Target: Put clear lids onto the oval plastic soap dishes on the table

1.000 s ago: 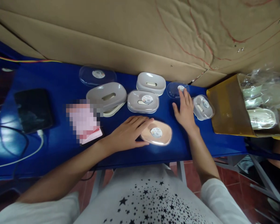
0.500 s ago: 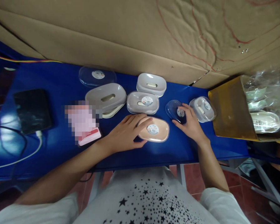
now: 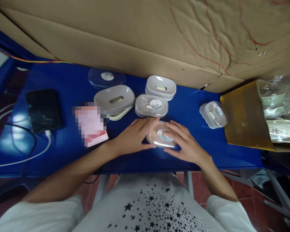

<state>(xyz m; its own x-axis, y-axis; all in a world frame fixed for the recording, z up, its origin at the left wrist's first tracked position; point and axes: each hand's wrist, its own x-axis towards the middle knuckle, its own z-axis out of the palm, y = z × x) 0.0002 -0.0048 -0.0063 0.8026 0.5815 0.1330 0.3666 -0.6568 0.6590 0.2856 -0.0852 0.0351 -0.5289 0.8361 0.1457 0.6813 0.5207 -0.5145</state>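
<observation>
A peach oval soap box [image 3: 155,139] with a clear cover and a round label lies near the table's front edge. My left hand [image 3: 134,137] grips its left end, thumb at the near side and fingers over the far side. At the right end, my right hand [image 3: 185,141] has its fingers closed around a clear lid [image 3: 168,145] on top of the box. Whether the lid is fully seated I cannot tell. Just beyond stand a grey lidded soap box [image 3: 141,106] and a grey one without a visible label [image 3: 160,84].
Left of these lie grey and cream trays [image 3: 116,98], a clear lid [image 3: 107,77], a pink packet [image 3: 91,124] and a cabled black device [image 3: 42,111]. At right, a small lidded box [image 3: 215,114] stands beside a carton [image 3: 244,116] of wrapped pieces. Cardboard [image 3: 125,45] backs the table.
My right hand has moved left from beside the small grey box, bringing the clear lid onto the peach box. My left hand has stayed at the peach box's left end.
</observation>
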